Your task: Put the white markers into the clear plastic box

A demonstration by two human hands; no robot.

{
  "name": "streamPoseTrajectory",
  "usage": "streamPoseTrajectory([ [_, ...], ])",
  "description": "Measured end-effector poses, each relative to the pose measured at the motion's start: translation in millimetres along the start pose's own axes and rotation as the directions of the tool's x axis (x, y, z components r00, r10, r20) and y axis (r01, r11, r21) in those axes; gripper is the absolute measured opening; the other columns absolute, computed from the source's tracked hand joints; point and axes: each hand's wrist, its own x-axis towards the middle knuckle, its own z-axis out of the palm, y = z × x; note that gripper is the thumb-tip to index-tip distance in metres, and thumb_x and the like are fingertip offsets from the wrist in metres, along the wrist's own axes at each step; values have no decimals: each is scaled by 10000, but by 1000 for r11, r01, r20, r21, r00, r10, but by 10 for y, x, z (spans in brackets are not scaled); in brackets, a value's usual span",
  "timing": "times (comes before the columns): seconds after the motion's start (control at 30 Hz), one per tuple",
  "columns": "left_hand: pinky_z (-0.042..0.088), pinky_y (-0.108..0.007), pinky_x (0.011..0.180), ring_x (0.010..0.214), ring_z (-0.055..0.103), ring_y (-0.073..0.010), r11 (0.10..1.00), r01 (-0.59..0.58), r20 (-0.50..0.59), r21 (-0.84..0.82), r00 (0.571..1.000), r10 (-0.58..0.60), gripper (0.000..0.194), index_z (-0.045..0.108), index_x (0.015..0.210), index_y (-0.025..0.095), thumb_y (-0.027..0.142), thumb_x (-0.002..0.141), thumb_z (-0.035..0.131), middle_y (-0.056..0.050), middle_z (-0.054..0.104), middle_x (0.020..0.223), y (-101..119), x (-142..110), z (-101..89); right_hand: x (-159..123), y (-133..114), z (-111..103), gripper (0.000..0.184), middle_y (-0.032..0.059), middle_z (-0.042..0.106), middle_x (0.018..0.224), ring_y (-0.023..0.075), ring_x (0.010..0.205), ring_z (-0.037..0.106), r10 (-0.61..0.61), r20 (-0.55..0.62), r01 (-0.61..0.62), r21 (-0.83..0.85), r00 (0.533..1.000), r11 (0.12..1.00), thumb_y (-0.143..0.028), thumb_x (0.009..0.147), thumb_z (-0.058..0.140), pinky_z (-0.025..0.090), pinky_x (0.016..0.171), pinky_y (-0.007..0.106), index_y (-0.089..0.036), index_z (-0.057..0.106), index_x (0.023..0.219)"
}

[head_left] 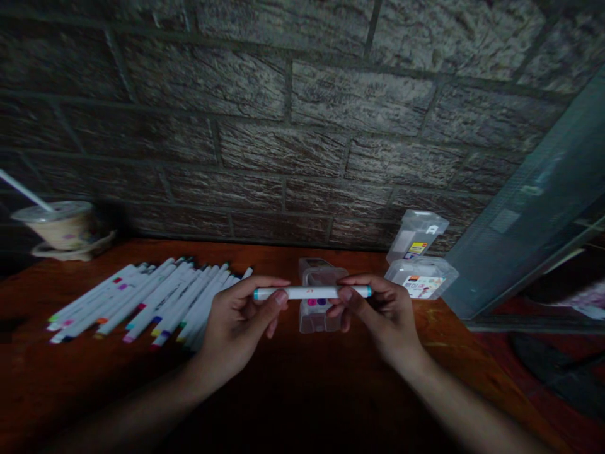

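Centre of frame: left hand [246, 321] and right hand [390, 318] pinch a white marker [312, 292] near its teal ends, level above the surface [302, 384]; the two-ended grip probably steadies it and bares the print (too small to read); clear case [319, 324] shows behind; loose markers [163, 299] fan across the left, coloured ends nearest, seemingly for telling colours apart.

Illegible print [309, 291] on marker [314, 293]
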Motion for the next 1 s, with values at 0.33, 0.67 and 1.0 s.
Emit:
streamPoseTrajectory([
  [0.33, 445, -173, 424, 447, 573, -84, 990, 37, 16, -139, 999, -35, 183, 775, 1009, 152, 310, 926, 733, -7, 712, 672, -18, 18, 12, 13, 61, -29, 140, 56, 796, 625, 129, 416, 690, 62, 1, -61, 87, 998, 994, -309, 899, 808, 568, 413, 182, -172, 802, 926],
  [0.67, 471, -193, 422, 466, 592, -101, 945, 68, 12, -319, 998, -67, 229, 786, 1051, 166, 356, 930, 739, -24, 723, 729, -90, 33, -9, 12, 42, -10, 184, 90, 829, 777, 158, 529, 752, 35, 31, -39, 154, 999, 987, -334, 953, 748, 590, 433, 195, -163, 816, 941],
  [1.0, 480, -214, 431, 490, 618, -133, 884, 98, 24, -458, 995, -98, 236, 787, 1057, 146, 337, 935, 719, -50, 736, 719, -52, 51, -15, -6, 7, -10, 222, 123, 841, 861, 178, 519, 741, 88, 83, -109, 284, 993, 953, -342, 981, 688, 573, 424, 219, -164, 799, 1055],
])
